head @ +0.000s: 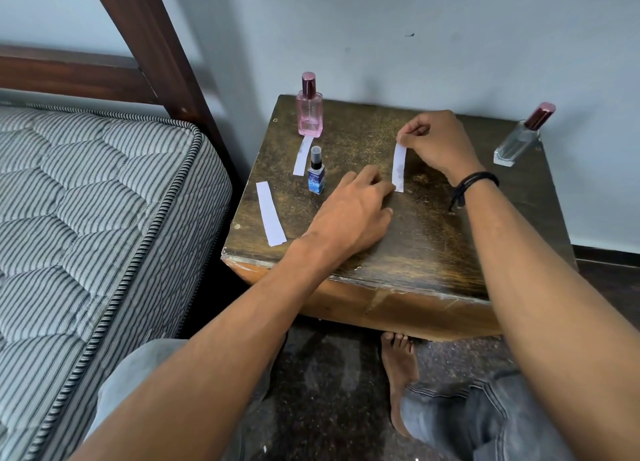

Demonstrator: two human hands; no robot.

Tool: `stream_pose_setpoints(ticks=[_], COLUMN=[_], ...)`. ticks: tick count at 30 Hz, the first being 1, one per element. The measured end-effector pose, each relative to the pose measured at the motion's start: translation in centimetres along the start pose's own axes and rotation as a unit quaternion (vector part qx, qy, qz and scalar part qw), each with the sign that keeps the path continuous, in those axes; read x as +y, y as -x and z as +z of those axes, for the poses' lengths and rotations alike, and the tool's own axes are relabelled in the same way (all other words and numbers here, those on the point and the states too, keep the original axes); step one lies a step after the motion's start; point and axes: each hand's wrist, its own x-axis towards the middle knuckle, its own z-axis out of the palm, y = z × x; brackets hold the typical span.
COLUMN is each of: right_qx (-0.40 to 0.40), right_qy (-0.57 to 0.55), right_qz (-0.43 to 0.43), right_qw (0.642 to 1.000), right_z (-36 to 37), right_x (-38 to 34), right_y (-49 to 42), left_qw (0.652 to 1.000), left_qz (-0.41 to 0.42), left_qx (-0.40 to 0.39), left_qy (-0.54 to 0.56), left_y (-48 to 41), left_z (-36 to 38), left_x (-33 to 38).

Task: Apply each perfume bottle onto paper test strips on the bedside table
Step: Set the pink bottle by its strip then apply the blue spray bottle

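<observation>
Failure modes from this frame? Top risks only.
1. The blue spray bottle stands close beside the left hand; a careless pull-back may tip it.
2. The clear bottle sits at the far right corner of the table, beyond the right hand that pinches the held strip; a forearm sweep might knock it off.
3. The near-left strip lies by the edge and could slide off.

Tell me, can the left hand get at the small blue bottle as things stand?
Probably yes. The left hand rests on the table just beside the small blue bottle, with nothing standing between them.
</observation>
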Motion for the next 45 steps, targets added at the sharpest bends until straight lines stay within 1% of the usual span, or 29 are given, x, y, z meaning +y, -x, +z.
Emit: stream_pose_setpoints(ticks=[13, 18, 21, 27, 30, 34, 37, 39, 42, 45], right_qx=[0.027, 0.024, 0.027, 0.031, 0.032, 0.039, 0.035, 0.024, 0.012, 0.02], right_qy=[0.006, 0.006, -0.011, -0.086, -0.1, -0.113, -0.104, -0.089, -0.065, -0.075], right_qz=[-0.001, 0.003, 0.004, 0.016, 0.014, 0.01, -0.001, -0.007, -0.018, -0.011], right_qw=[1.0, 1.0, 1.0, 0.996, 0.994, 0.993, 0.994, 0.996, 0.998, 0.997], right_z=[0.5, 0.5, 0.4, -0.3, -0.6, -0.7, -0.5, -0.4, -0.4, -0.8], right_x=[0.1, 0.1, -0.1, -0.4, -0.9, -2.0, -2.5, -2.8, -2.4, -1.5], right_y=[0.2, 0.3, 0.2, 0.3, 0.7, 1.6, 2.6, 3.5, 4.7, 6.0], left_qw=[1.0, 1.0, 1.0, 0.999, 0.998, 0.989, 0.982, 0.98, 0.984, 0.988], left_qz=[-0.006, -0.003, -0.003, 0.001, 0.018, 0.065, 0.085, 0.094, 0.101, 0.114], left_qx=[-0.009, -0.007, -0.009, -0.012, 0.017, 0.075, 0.123, 0.132, 0.109, 0.074], left_qy=[0.001, 0.008, 0.016, 0.032, 0.066, 0.105, 0.116, 0.112, 0.096, 0.069], left_y=[0.0, 0.0, -0.1, -0.1, 0.0, 0.2, 0.4, 0.7, 1.2, 1.7], left_z=[-0.1, -0.1, -0.1, -0.3, -0.7, -1.7, -2.2, -2.2, -2.2, -2.0], left_x=[0.1, -0.1, -0.2, -0.6, -0.6, -0.4, -0.6, -0.7, -0.8, -0.8])
